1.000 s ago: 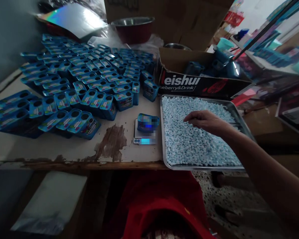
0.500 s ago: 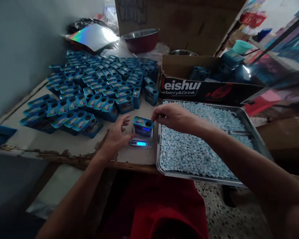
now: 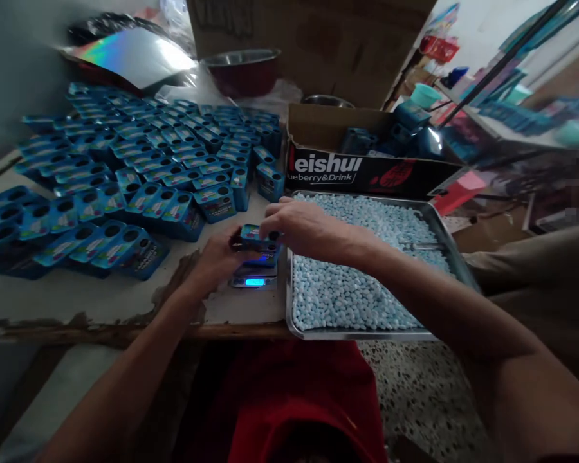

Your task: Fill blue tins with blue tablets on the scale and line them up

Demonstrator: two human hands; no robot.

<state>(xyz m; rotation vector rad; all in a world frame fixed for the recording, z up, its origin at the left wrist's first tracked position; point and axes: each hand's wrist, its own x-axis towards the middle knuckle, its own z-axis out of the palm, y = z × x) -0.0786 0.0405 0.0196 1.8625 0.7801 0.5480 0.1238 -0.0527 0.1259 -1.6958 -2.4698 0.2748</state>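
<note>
A small blue box (image 3: 266,258) with a hole in its top sits on or just over a small digital scale (image 3: 240,281) with a lit blue display. My left hand (image 3: 217,260) grips the box from the left, the thumb across its front. Over the box's right end, my right hand (image 3: 302,225) is closed, fingertips pressed together by the hole. Whatever those fingers hold, if anything, is hidden. Under my right forearm lies a metal tray (image 3: 361,335) full of pale blue, pebble-like candies (image 3: 342,299).
Rows of similar blue boxes (image 3: 174,157) crowd the table's left and back. A printed carton (image 3: 376,173) with more blue boxes stands behind the tray. A dark red bowl (image 3: 244,74) is farther back. At right, a person's leg (image 3: 511,257) is close to the tray.
My left hand has closed from spread fingers onto the box. My right hand has moved over the box's top. The view has turned right, bringing a person's leg into sight.
</note>
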